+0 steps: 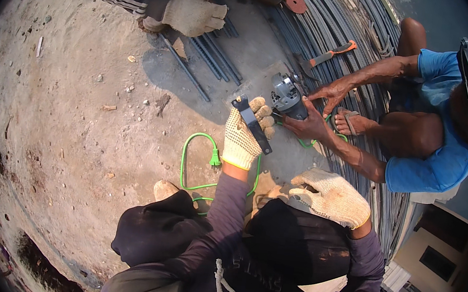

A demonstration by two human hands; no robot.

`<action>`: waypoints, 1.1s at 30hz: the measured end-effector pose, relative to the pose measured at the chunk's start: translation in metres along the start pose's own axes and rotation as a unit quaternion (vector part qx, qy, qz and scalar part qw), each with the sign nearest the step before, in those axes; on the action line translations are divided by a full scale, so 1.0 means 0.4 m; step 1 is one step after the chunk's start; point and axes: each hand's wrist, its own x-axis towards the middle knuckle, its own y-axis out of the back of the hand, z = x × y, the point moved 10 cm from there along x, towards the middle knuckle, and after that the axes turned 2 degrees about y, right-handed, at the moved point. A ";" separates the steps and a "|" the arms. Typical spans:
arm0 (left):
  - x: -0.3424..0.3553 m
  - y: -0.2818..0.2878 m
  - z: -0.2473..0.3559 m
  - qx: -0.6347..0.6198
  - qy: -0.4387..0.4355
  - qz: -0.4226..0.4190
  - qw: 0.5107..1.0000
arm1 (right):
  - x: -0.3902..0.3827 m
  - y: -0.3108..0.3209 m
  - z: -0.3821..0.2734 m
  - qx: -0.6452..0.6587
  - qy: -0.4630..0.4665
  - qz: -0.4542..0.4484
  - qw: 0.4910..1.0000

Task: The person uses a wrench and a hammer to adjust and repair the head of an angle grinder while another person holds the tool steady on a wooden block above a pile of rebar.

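My left hand (237, 140), in a cream dotted work glove, is closed on a flat black bar (252, 126) with small holes near its ends. The bar lies slanted across the palm, the fingers curled at its far side. Just beyond it, a co-worker's bare hands (309, 117) hold a grey angle grinder (287, 94) low over the ground. My right hand (334, 199), gloved too, hovers or rests by my right knee; its thumb stands apart from the fingers and nothing shows in it.
A green cord (184, 160) with a plug (215, 156) loops in front of me. Bundled steel bars (364, 63) run along the right, bearing an orange-handled tool (334, 53). Ahead, another person's gloved hand (194, 14) is beside loose rebar (212, 57). A reddish disc (294, 2) lies farther off.
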 end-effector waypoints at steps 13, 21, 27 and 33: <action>-0.036 0.065 -0.092 -0.007 0.068 0.013 0.998 | -0.043 -0.055 -0.087 0.065 -0.168 0.061 0.982; -0.099 -0.023 -0.223 0.102 0.071 -0.015 0.992 | -0.122 -0.054 -0.082 -0.008 -0.261 0.212 0.942; -0.129 -0.054 -0.248 0.127 0.106 -0.040 0.985 | -0.126 -0.036 -0.032 -0.135 -0.274 0.276 0.911; -0.139 -0.084 -0.183 0.238 0.061 -0.058 0.968 | -0.059 -0.120 0.045 0.039 -0.146 0.234 0.961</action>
